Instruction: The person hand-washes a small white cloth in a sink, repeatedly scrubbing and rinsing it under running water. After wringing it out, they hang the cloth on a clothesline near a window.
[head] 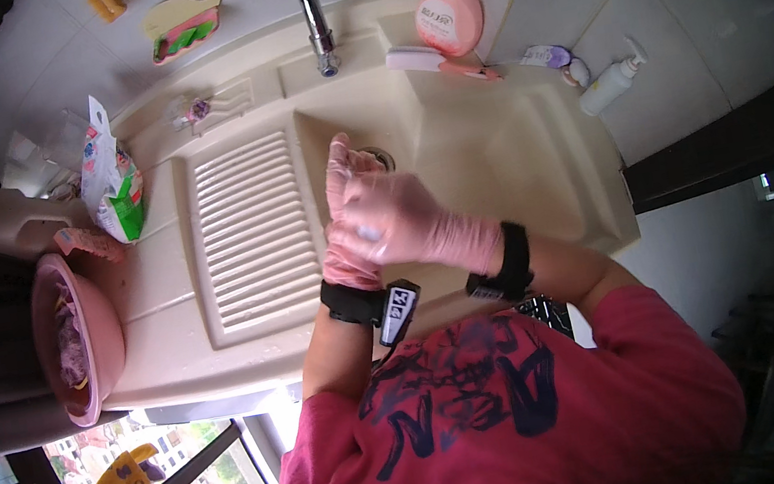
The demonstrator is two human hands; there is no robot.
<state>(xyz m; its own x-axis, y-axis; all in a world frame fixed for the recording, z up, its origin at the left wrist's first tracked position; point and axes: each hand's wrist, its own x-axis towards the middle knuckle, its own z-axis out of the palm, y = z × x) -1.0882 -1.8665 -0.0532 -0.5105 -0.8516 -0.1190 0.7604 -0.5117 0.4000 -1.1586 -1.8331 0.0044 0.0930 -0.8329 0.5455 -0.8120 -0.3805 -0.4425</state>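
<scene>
Both of my hands wear pink gloves and meet above the basin of a cream laundry sink point(515, 138). My right hand point(398, 217) lies over my left hand point(344, 203), covering part of its palm and wrist. The fingers of my left hand point towards the drain point(377, 158). A small whitish patch shows between the hands; I cannot tell whether it is foam or an object. Black straps circle both wrists, and the left one bears a small device point(398, 312). The ribbed washboard point(252, 229) lies just left of my hands.
A chrome faucet point(321, 39) rises behind the basin. A pink pump bottle point(450, 15), a brush point(442, 64) and a white pump bottle point(613, 84) stand or lie at the back right. At left are a detergent bag point(110, 183) and a pink basin point(103, 340) holding cloth.
</scene>
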